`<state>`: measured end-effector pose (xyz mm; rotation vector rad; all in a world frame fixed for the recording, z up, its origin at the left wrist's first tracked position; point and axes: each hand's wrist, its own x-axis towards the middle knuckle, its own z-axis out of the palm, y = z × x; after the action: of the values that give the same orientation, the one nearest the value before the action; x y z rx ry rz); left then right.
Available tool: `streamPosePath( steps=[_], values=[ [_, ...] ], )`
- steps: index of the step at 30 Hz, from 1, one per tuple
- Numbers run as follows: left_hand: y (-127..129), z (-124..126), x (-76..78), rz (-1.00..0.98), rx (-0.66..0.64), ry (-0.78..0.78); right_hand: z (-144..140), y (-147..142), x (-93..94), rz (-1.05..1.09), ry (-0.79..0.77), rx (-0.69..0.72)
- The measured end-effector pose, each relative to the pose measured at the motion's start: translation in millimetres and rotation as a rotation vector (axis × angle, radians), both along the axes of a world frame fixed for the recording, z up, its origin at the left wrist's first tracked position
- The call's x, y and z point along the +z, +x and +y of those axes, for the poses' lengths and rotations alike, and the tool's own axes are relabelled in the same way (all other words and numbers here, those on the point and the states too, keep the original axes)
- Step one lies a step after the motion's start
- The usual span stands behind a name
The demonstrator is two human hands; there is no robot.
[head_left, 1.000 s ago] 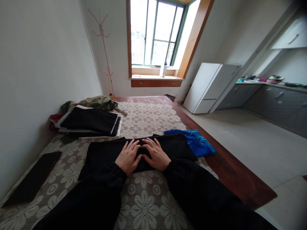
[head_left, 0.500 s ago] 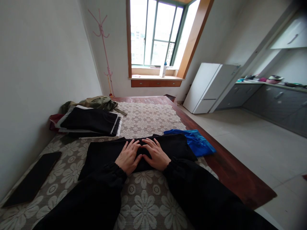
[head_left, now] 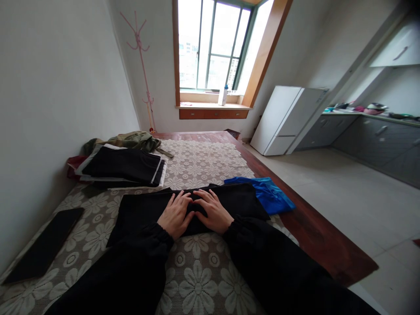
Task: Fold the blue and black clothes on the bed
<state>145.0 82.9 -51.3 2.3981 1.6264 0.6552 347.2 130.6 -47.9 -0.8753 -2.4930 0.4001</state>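
The folded black cloth lies directly beneath both hands, long axis running left to right. The left hand rests flat on it, fingers spread; the right hand, equally near, mirrors it, grasping nothing. Blue cloth adjoins its right end.

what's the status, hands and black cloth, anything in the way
Left hand, right hand open, palms down on black cloth. Black cloth lies as long strip on lace cover. Blue cloth at strip's right end, clear of both hands.
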Motion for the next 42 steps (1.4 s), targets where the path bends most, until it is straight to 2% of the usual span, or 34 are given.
streamPosePath(
  steps=[16, 28, 35, 42],
  values=[
    [0.3, -1.1, 3.6, 0.015, -0.006, -0.002, 0.8, 0.6, 0.7, 0.034, -0.035, 0.007],
    [2.2, -4.1, 8.0, 0.11, -0.014, -0.056, -1.3, 0.0, 0.7, -0.094, -0.017, 0.012],
    [-8.4, -2.2, 11.8, 0.157, -0.1, -0.136, 4.7, 10.4, 9.8, -0.233, -0.08, 0.147],
    [-20.1, 2.7, 12.1, 0.166, -0.161, -0.174, 6.9, 14.1, 11.8, -0.259, -0.103, 0.193]
  ],
)
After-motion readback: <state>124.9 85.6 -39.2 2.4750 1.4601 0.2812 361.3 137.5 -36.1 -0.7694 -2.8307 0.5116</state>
